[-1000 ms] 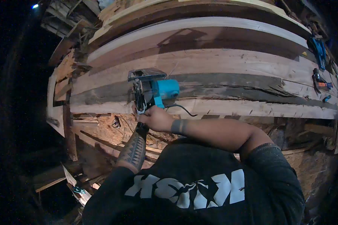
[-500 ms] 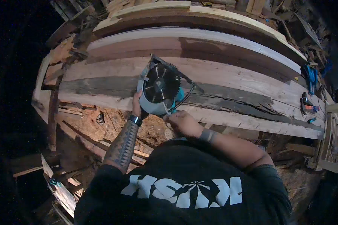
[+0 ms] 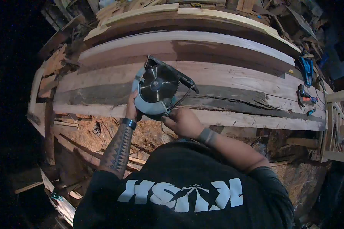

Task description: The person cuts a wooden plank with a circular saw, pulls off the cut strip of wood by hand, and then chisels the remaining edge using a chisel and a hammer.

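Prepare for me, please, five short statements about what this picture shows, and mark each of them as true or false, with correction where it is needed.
1. The left hand holds the circular saw. True.
2. The saw's round blade is turned towards the camera. True.
3. The left wrist is bare. False: a dark band is around it.
4. A hammer lies on the boards, to the right of the saw in the picture. True.
5. The hammer is in the person's grasp. False: it lies apart from both hands, and the right hand is at the saw's near edge.
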`<state>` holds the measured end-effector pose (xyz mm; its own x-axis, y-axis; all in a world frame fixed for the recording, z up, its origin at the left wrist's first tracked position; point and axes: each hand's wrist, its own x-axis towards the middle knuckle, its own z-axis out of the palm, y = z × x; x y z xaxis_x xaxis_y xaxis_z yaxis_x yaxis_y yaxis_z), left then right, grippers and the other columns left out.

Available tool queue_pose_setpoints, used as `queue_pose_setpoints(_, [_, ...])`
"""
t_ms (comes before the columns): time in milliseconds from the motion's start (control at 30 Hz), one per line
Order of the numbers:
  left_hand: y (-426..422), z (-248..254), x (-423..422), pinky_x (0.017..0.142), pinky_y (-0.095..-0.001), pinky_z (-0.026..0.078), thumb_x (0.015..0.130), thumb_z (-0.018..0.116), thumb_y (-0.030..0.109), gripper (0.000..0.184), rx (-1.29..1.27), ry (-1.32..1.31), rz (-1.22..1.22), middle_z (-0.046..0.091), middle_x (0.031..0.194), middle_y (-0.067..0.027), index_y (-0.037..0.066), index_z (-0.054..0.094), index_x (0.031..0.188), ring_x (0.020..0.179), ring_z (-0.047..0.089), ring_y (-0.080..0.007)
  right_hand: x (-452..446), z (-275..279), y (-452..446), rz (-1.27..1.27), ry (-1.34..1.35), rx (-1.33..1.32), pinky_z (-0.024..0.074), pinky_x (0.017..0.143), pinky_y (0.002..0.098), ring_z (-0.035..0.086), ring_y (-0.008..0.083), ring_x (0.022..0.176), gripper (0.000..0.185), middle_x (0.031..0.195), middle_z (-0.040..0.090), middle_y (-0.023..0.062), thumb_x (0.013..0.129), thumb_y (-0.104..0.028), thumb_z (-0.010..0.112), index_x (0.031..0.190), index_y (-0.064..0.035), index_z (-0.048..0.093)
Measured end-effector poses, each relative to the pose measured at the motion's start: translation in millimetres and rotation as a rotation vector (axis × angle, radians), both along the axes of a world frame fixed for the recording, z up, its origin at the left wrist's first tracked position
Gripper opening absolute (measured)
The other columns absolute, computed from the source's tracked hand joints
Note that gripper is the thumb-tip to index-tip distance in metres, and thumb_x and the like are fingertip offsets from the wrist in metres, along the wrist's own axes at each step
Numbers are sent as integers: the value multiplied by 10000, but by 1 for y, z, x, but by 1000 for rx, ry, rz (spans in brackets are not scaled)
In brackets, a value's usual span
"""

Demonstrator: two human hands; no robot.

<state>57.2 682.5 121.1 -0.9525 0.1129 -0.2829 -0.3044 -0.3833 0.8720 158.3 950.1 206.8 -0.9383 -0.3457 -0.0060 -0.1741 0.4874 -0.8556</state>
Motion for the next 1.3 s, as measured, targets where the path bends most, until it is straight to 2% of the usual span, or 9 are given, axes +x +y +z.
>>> queue_pose_setpoints(133, [9,16,10,1042,-441,521,982,558,483,583,-36,-1,32,681,1315,-103,60,583,1382,1170,670,-277,-1,15,2,28,39,121,516,695,568,649,478,725,406,752,663,283,939,-360,672,795,18,712])
queue_pose_setpoints(233, [14,16,16,1042,-449,516,972,557,495,597,31,-57,49,678,1317,-99,59,586,1379,1184,661,-276,-7,-4,-1,-13,116,-10,511,641,516,656,386,623,403,689,653,247,939,-366,698,829,20,729])
queue_pose_setpoints(367, [23,24,26,1049,-452,508,974,551,493,605,24,-51,92,662,1349,-100,61,576,1396,1213,646,-275,-4,2,8,-94,-397,-304,453,571,398,520,131,584,406,599,562,139,944,-375,739,912,30,748])
queue_pose_setpoints(667, [24,16,25,1048,-432,507,1010,529,487,555,96,-41,39,668,1339,-88,74,589,1377,1202,647,-265,0,6,10,-120,-103,-103,501,635,520,653,403,648,287,707,645,260,899,-248,705,814,25,701])
queue_pose_setpoints(767, [26,12,26,1052,-430,504,1009,527,491,560,26,22,81,666,1341,-86,75,589,1379,1209,643,-262,-2,-8,15,-26,359,122,493,563,446,663,325,630,151,732,677,135,866,-185,679,803,-48,669])
queue_pose_setpoints(967, [21,9,21,1053,-423,501,1004,541,462,535,23,19,71,664,1344,-87,73,598,1366,1217,638,-259,0,1,20,107,634,483,509,563,450,637,309,650,150,803,622,93,838,-220,689,883,-96,617])
queue_pose_setpoints(1067, [18,4,19,1054,-421,501,1002,554,442,517,28,32,81,668,1333,-89,72,601,1359,1211,640,-259,1,7,19,152,544,516,540,643,481,660,324,768,187,840,622,107,854,-213,628,992,-91,663])
queue_pose_setpoints(1167, [20,11,21,1055,-417,502,1001,561,425,504,84,-19,70,672,1317,-87,68,602,1355,1194,646,-260,-2,3,25,124,724,418,495,561,451,646,306,664,160,797,638,100,845,-223,707,862,-85,627])
queue_pose_setpoints(1300, [28,28,26,1055,-418,503,1006,560,420,499,47,-41,113,674,1318,-89,67,601,1357,1192,649,-262,-6,5,37,125,194,68,465,562,418,622,266,638,268,709,606,82,933,-259,694,773,-55,623])
